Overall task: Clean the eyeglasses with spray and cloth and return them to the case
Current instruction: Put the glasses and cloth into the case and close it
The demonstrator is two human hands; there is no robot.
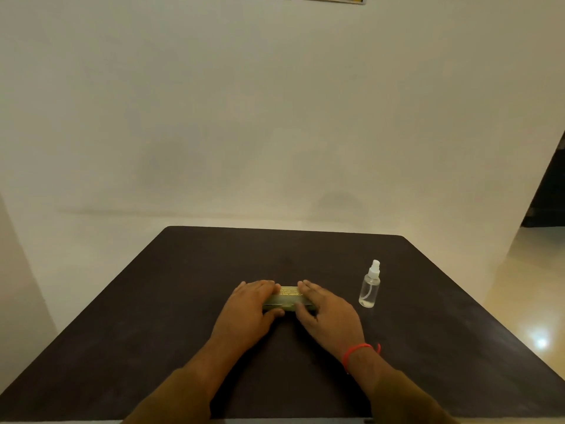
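Note:
An olive-green eyeglasses case [287,296] with gold lettering lies closed at the middle of the dark table [153,316]. My left hand [249,307] covers its left end, fingers over the top and thumb against the front edge. My right hand [327,310] covers its right end the same way, with its thumb at the front. A small clear spray bottle [370,286] with a white nozzle stands upright to the right of the case, a short way from my right hand. Neither the eyeglasses nor a cloth can be seen.
The table's far edge runs close to a plain pale wall [275,117]. A shiny floor [535,301] shows past the table's right edge. A red thread is tied round my right wrist [356,354].

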